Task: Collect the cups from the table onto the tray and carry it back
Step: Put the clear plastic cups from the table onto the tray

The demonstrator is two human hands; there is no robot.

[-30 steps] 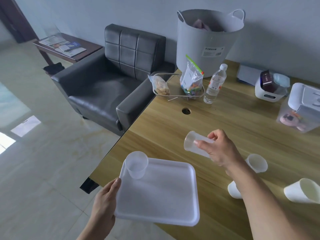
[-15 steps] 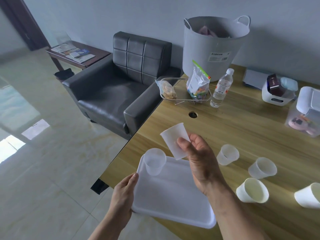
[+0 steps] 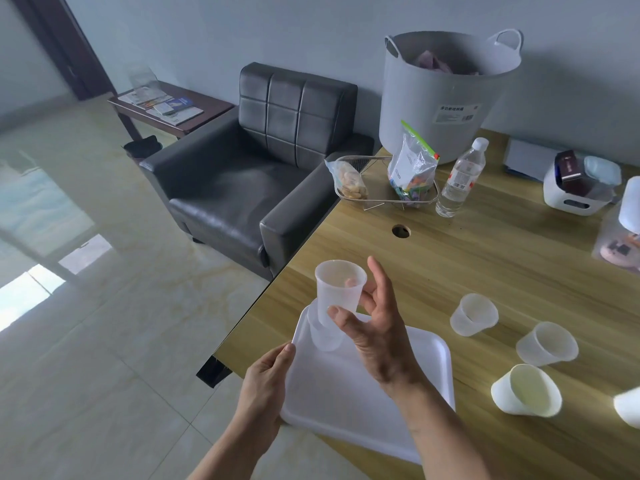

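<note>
A white tray lies on the wooden table's near left corner, overhanging the edge. My left hand grips its left rim. My right hand holds a translucent cup upright, just above another cup standing in the tray's far left corner. Several more cups lie on their sides on the table to the right: one, a second, a third, and part of one at the frame edge.
The table has a cable hole, a wire basket with snack bags, a water bottle, a grey tub and white boxes at the far right. A black armchair stands left of the table on tiled floor.
My right hand carried the cup left from over the table and turned it upright above the cup on the tray. My left hand stayed on the tray's rim.
</note>
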